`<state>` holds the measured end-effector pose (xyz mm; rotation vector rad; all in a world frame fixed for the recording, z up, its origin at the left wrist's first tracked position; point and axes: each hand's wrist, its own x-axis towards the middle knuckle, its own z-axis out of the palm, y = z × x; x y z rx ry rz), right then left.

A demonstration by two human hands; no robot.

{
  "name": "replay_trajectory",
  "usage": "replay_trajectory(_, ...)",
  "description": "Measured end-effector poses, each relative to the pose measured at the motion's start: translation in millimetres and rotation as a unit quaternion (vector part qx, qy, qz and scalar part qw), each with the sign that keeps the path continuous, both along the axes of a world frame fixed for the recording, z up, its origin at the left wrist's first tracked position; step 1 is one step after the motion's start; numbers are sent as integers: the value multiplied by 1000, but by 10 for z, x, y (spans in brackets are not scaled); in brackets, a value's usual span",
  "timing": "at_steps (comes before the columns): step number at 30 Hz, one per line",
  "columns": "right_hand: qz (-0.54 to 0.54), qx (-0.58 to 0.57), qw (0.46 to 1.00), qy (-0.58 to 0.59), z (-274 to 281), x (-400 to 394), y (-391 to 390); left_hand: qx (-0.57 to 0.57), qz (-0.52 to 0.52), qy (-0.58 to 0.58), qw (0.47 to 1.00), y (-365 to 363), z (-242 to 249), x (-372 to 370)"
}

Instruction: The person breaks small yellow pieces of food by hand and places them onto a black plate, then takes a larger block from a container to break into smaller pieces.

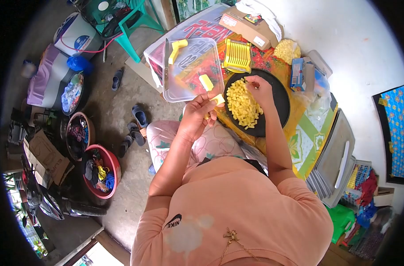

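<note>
My left hand is closed around a pale yellow block, whose end sticks out past the thumb and fingertips. My right hand hovers at the top of a heap of small yellow chunks, fingers bent together. Whether a chunk sits between those fingertips is too small to make out. The heap lies on a round black tray. To the left of it, a clear plastic container holds a few larger yellow pieces. Behind the tray stands a yellow slotted rack.
A patterned cloth covers the table. A cardboard box, a bag of yellow pieces and a blue box stand toward the back. Left on the floor are slippers and a red basin of cloth.
</note>
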<state>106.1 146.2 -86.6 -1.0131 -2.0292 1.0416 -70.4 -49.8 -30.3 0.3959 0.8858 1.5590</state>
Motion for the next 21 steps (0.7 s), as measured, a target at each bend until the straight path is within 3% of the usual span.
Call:
replay_trajectory(2, 63, -111, 989, 72, 264, -31, -190, 4, 3, 21, 1000, 2, 9, 18)
replay_trajectory(4, 154, -265, 938, 161, 560, -71, -452, 10, 9, 49, 999, -4, 37, 47)
replay_trajectory(12, 245, -287, 906, 193, 884, -141, -803, 36, 20, 176, 984, -86, 193, 111)
replay_trajectory(21, 225, -311, 905, 184, 973, -157, -854, 34, 17, 166, 985, -123, 213, 95)
